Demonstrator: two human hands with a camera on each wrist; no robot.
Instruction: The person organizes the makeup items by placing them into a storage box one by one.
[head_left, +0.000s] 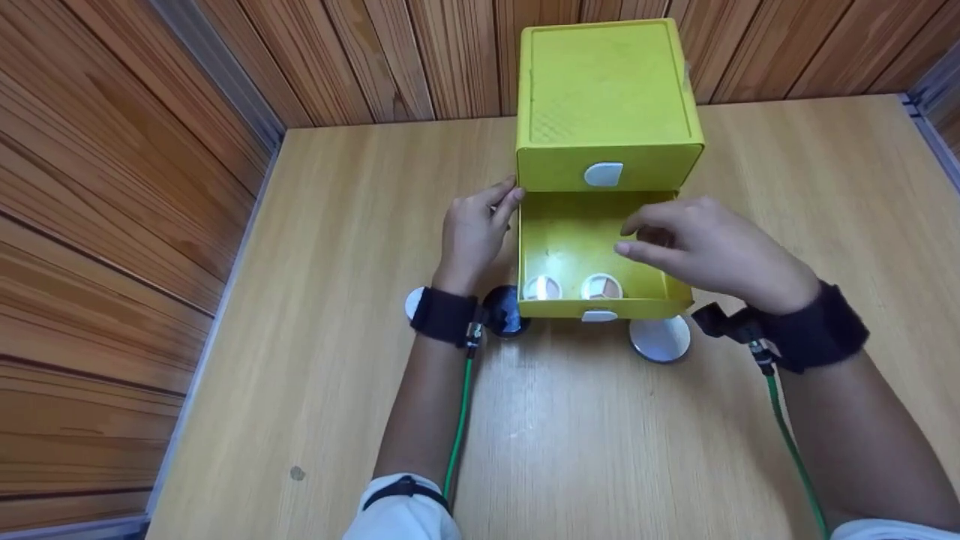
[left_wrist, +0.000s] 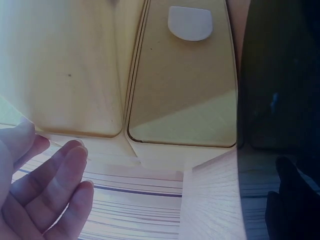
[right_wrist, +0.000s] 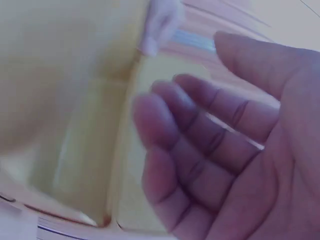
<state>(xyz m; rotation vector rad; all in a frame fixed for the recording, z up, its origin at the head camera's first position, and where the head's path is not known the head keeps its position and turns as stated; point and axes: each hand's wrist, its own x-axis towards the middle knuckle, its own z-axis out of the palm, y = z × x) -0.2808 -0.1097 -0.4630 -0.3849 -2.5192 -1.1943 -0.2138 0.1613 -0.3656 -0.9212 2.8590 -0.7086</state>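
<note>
Left hand [head_left: 474, 229], fingers loosely bent, was at the left edge of the yellow box [head_left: 611, 90]; right hand [head_left: 697, 244], apart, empty, fingers relaxed, hung over its pulled-out drawer [head_left: 574, 236]. Two white discs [head_left: 601, 286] lay inside, between hands, nearer wearer.

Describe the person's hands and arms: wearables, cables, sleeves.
Left hand and right hand: no gloves. Wide black left wristband and right wristband. Green left cable and right cable, with silvery connectors. White left sleeve, crossed by a thin black strap; only the edge of the white right sleeve shows.
</note>
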